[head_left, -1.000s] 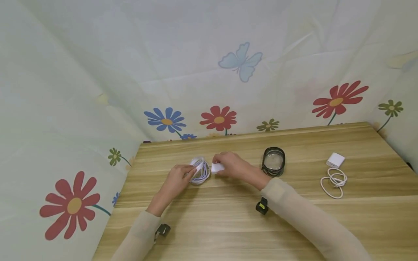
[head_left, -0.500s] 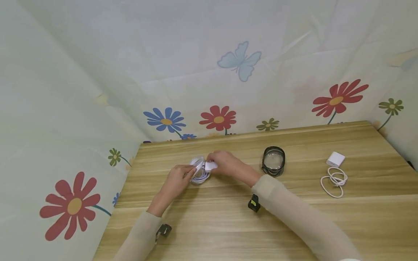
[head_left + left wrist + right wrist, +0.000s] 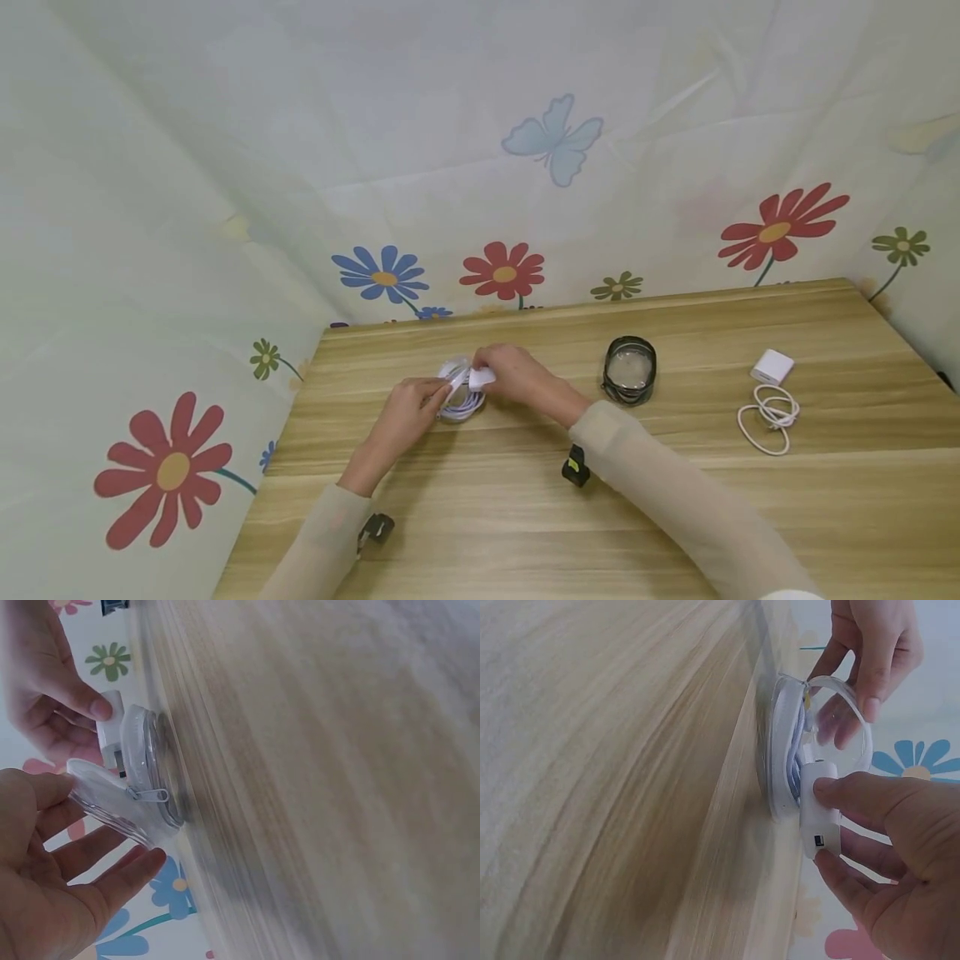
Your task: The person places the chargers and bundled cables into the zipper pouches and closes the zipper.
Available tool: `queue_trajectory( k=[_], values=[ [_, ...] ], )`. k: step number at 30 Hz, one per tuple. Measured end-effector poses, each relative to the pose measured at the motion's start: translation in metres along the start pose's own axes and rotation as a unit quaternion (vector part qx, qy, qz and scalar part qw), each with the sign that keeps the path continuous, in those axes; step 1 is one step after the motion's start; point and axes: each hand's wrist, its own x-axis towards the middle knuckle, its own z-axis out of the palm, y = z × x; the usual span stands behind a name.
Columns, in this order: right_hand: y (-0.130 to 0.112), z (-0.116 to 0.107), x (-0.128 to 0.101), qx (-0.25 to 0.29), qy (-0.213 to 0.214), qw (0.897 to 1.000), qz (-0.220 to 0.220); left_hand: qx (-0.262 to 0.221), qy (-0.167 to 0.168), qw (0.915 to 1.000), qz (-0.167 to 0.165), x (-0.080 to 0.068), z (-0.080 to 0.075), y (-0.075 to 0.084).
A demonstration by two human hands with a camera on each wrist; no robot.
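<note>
Just left of centre in the head view, we pinch a small white charger block (image 3: 481,377) in our right hand (image 3: 517,380), thumb and fingers curled round it, holding it at the mouth of a round clear zip pouch (image 3: 459,392) that stands on the wooden table (image 3: 675,517). Our left hand (image 3: 405,414) grips the pouch's opened lid flap (image 3: 105,801), fingers curled behind it; a coiled white cable (image 3: 795,769) sits inside the pouch. Toward the right of the frame, well apart from our hands, a second round dark-rimmed pouch (image 3: 628,370) stands, and nearer the right edge lie another white charger (image 3: 772,366) and a loose white cable (image 3: 768,414) just beside it.
</note>
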Motion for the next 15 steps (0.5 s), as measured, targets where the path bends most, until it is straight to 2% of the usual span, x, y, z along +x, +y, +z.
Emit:
queue_trajectory(
  k=[6,11,15],
  values=[
    [0.001,0.002,0.006,-0.010,0.014,1.000,-0.001,0.001,0.004,1.0000,0.003,0.000,-0.002,0.000],
    [-0.001,0.009,0.010,0.034,0.022,0.999,0.021,-0.003,0.004,0.9999,-0.010,0.000,-0.003,0.000],
    [-0.004,0.014,0.008,0.063,0.034,0.996,0.050,-0.010,0.000,0.9999,0.002,0.000,-0.001,0.001]
  ],
)
